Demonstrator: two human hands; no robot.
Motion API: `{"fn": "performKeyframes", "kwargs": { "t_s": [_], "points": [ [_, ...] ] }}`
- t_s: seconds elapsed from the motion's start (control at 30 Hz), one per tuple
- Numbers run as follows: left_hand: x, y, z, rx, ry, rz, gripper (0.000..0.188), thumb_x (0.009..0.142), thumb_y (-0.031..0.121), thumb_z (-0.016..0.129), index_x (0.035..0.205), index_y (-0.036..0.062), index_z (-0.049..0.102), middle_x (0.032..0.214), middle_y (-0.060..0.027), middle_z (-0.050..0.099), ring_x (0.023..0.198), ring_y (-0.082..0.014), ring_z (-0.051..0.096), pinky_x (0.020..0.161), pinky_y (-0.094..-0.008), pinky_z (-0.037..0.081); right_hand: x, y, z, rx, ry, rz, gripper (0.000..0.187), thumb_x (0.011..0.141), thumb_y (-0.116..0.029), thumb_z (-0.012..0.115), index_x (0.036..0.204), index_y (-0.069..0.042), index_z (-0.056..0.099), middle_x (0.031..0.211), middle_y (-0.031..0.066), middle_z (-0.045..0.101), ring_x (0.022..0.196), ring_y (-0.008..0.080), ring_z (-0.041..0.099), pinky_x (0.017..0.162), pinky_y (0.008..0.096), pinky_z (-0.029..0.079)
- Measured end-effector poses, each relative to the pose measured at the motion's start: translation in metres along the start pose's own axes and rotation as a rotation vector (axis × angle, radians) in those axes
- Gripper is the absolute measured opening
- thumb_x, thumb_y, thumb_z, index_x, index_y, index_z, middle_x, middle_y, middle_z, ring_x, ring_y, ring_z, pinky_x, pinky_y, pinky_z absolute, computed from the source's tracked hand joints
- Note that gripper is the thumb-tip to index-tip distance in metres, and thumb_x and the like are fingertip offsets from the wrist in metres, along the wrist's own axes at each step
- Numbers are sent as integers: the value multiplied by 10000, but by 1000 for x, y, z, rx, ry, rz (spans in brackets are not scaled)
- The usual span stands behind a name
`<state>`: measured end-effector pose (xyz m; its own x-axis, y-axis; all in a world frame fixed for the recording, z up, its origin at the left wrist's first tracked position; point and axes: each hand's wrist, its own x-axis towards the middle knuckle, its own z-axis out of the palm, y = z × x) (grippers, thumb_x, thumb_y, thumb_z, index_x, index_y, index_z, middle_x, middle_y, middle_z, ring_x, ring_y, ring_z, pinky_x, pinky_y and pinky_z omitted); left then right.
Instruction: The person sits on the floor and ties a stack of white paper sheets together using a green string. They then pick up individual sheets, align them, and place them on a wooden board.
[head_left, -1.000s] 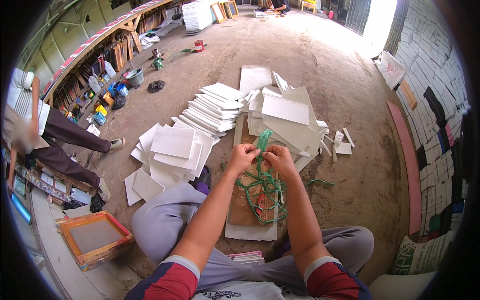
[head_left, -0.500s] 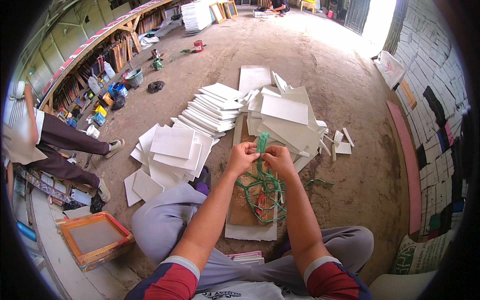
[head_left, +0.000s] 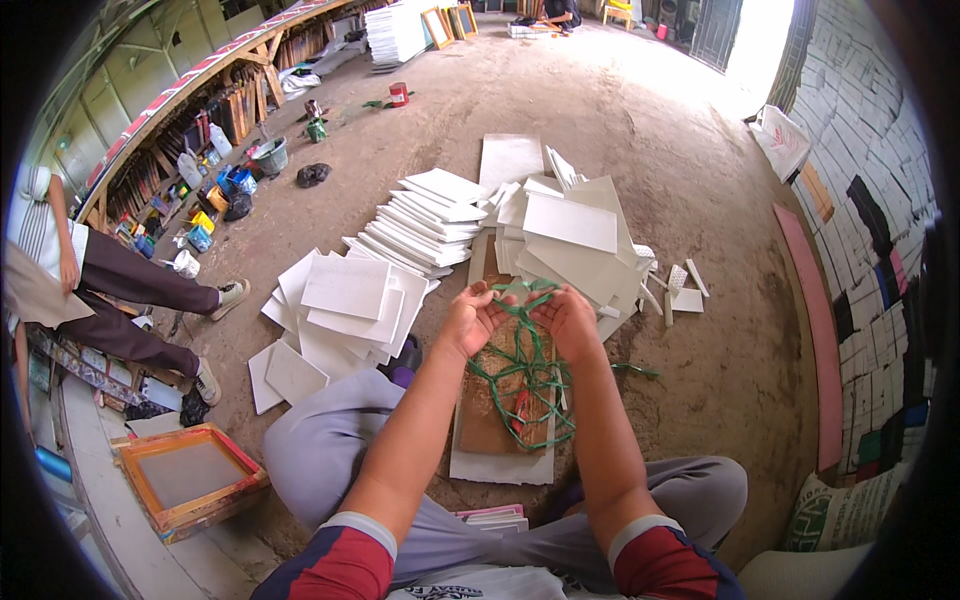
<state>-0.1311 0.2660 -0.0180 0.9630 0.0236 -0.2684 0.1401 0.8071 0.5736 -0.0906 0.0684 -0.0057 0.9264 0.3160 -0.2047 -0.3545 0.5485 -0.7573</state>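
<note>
Green plastic string (head_left: 522, 335) is stretched between my two hands above a brown board (head_left: 488, 425). My left hand (head_left: 476, 316) pinches one part of it, and my right hand (head_left: 566, 318) grips another a short way to the right. Below them the rest of the string hangs and lies in loose, tangled loops on the board. A small red object (head_left: 521, 408) rests under those loops; its kind is hard to make out. Beneath the brown board lies a larger pale sheet (head_left: 500, 468).
White panels lie in piles at the left (head_left: 345, 287), farther back (head_left: 425, 220) and beyond my hands (head_left: 570, 220). White scraps (head_left: 686, 300) sit to the right. A wooden-framed screen (head_left: 195, 475) is at lower left, near a person in dark trousers (head_left: 140, 270). Paint containers (head_left: 268, 157) stand behind.
The bunched upright green string between my fingers has been spread sideways into a strand or loop. My hands have moved slightly apart and turned, palms showing more. The person at left lowered an arm.
</note>
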Motion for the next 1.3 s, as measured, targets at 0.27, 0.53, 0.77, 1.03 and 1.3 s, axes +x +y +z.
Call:
{"fn": "performKeyframes", "kwargs": {
  "t_s": [0.27,0.53,0.77,1.03,1.3],
  "points": [
    [50,125,-4,1242,-84,196,307,901,263,800,1136,86,717,902,-66,697,682,-160,606,658,-330,513,73,-98,-72,67,-21,-22,161,1037,-308,599,1026,-148,600,667,-77,429,544,66,387,492,260,323],
    [15,268,-25,1862,330,489,361,917,412,743,922,56,803,764,-156,730,709,-248,695,700,-396,529,82,-246,-185,-1072,609,-810,237,1006,-238,664,947,-10,688,680,-6,516,628,109,475,543,348,349],
    [-50,355,-84,2043,514,888,393,983,404,653,893,33,746,818,-240,702,788,-442,686,695,-509,509,15,-254,-225,-1409,1067,-647,185,985,-213,641,998,-31,670,943,219,709,908,406,681,783,468,496],
    [-106,350,-95,2379,731,711,356,1007,381,613,959,42,709,924,-234,716,876,-466,680,756,-570,525,-42,-235,-246,-1780,1100,-338,233,1053,-291,521,1135,-98,622,1015,242,726,1037,443,690,836,560,519],
    [-45,208,-174,2339,352,423,275,972,335,646,1094,92,688,1084,-160,703,1023,-378,675,873,-497,540,22,-115,-278,-1715,949,-114,321,1040,-341,522,1181,-70,623,1107,267,714,1073,447,683,885,576,527]
  ]
}}
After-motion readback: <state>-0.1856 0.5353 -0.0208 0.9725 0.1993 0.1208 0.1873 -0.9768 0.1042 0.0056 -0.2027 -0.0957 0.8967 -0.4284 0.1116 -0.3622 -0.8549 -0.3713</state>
